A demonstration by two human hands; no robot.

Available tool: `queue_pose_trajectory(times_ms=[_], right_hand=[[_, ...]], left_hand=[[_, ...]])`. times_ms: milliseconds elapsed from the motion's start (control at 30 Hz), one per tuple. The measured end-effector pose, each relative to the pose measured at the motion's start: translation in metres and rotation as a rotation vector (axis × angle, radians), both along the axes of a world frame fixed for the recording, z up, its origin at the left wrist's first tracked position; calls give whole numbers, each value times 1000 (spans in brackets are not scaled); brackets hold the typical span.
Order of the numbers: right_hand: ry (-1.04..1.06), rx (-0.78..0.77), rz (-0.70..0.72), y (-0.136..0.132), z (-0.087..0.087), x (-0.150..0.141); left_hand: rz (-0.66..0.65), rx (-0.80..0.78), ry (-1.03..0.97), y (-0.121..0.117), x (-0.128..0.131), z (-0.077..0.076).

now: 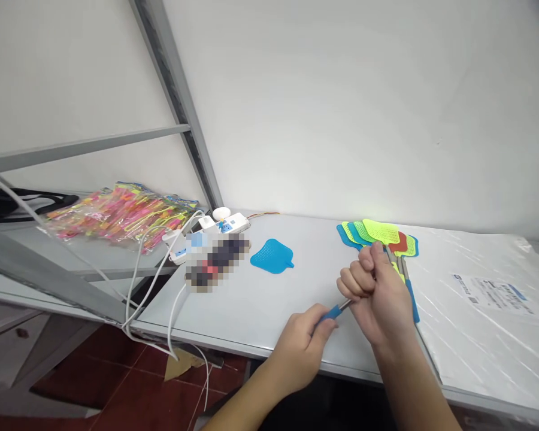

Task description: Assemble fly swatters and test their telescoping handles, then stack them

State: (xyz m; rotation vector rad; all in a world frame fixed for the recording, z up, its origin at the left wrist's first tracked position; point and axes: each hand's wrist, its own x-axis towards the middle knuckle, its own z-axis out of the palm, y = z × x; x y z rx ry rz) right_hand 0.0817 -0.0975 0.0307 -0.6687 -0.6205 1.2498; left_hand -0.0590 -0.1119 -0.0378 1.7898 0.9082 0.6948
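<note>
My left hand [302, 342] is closed around the blue grip of a fly swatter handle [329, 315]. The handle's thin metal rod runs up into my right hand [379, 293], whose fingers are curled tightly over it and hide its far end. On the table to the left lies a loose blue perforated fly swatter head [273, 257], apart from both hands. Just behind my right hand is a fanned pile of fly swatters [377, 231] with yellow, green, blue and red heads. Their metal rods and blue grips [412, 301] stick out past my right wrist.
A large white plastic-wrapped package [489, 335] with a label covers the table's right side. Left of the blue head are a blurred-out object [218, 263], white power strips [233, 224] and hanging cables [170, 308]. Bagged colourful items [121, 215] lie beyond the grey metal post [179, 96].
</note>
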Motion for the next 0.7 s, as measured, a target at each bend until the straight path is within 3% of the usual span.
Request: queue_pose_trajectory(times_ms=[267, 433, 700], right_hand=[[58, 62, 53, 0, -3, -25], [84, 54, 97, 6, -10, -40], [151, -14, 145, 18, -29, -45]], left_hand=[[36, 170, 116, 0, -17, 14], [85, 210, 180, 3, -26, 12], [40, 115, 294, 14, -38, 20]])
